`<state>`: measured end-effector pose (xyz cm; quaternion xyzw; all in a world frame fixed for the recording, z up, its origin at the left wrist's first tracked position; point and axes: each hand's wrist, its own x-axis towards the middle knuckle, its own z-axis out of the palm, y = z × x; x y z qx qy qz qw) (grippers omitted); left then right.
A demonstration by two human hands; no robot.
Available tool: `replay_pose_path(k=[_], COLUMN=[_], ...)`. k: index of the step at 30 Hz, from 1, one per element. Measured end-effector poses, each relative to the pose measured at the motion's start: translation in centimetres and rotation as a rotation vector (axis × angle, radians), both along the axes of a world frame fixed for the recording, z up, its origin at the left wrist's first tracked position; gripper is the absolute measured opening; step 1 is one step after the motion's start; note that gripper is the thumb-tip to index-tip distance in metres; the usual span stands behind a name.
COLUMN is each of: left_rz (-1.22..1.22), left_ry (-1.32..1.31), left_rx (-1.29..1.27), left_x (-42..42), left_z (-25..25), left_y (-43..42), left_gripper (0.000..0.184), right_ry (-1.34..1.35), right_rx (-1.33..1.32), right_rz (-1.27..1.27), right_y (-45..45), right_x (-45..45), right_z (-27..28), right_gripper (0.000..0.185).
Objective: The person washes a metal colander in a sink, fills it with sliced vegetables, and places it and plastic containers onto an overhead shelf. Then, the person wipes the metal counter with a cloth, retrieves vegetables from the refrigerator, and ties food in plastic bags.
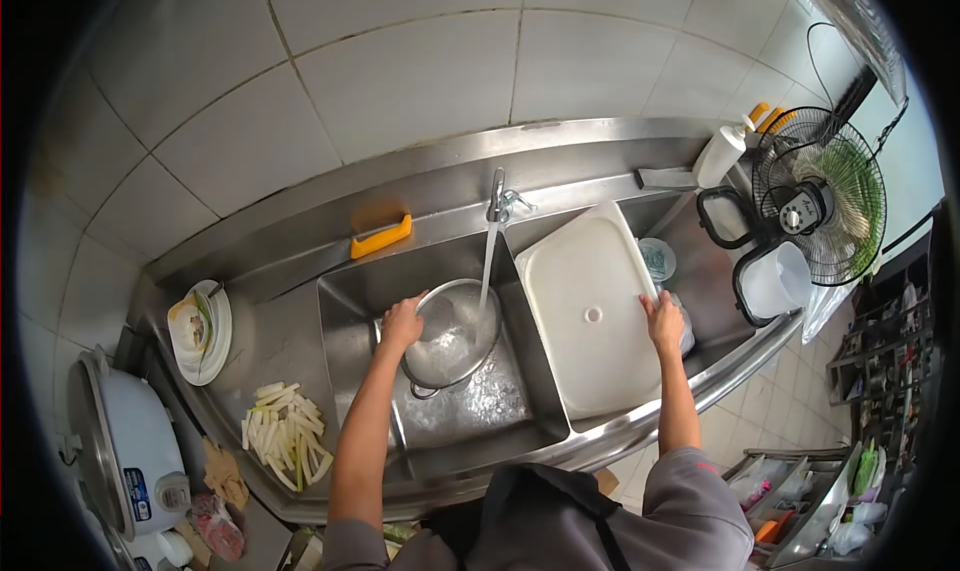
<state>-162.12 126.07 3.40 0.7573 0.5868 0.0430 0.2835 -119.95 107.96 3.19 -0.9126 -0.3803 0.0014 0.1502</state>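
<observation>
My left hand (402, 323) is closed on the left rim of a round metal bowl (445, 346) in the left sink basin. Water runs from the tap (497, 206) into this bowl, which has a loop handle at its lower edge. At the right edge of a large white lid (590, 356), my right hand (664, 321) grips with fingers bent round the rim. The lid, with a small round knob in its middle, lies tilted over the right basin. Cut pale green-white vegetable pieces (287, 433) are heaped on the steel drainboard to the left.
White plates (222, 341) with scraps stand at the far left, above a large rice cooker (140, 451). An orange-handled tool (382, 238) rests behind the sink. On the right are a white bottle (720, 156), black-rimmed containers (772, 283) and a fan (820, 196).
</observation>
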Motion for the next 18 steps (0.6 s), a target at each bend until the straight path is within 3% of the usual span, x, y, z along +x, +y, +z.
replay_pose_path(k=[5, 11, 15, 18], left_rz=[0.031, -0.055, -0.126, -0.173], left_ry=[-0.017, -0.075, -0.031, 0.019], left_rx=[0.028, 0.026, 0.155, 0.232], left_x=[-0.8, 1.3, 3.1, 4.4], left_z=[1.0, 3.4, 3.8, 3.4], left_y=[0.2, -0.1, -0.3, 0.0], left_gripper=[0.052, 0.052, 0.050, 0.048], right_ry=[-0.130, -0.166, -0.121, -0.081], right_rx=[0.151, 0.107, 0.121, 0.199], right_rz=[-0.094, -0.105, -0.226, -0.327], right_y=[-2.2, -3.2, -6.2, -8.9], right_x=[-0.6, -1.7, 0.1, 1.8], right_z=[4.2, 9.2, 14.1, 13.5], right_gripper=[0.042, 0.042, 0.042, 0.047])
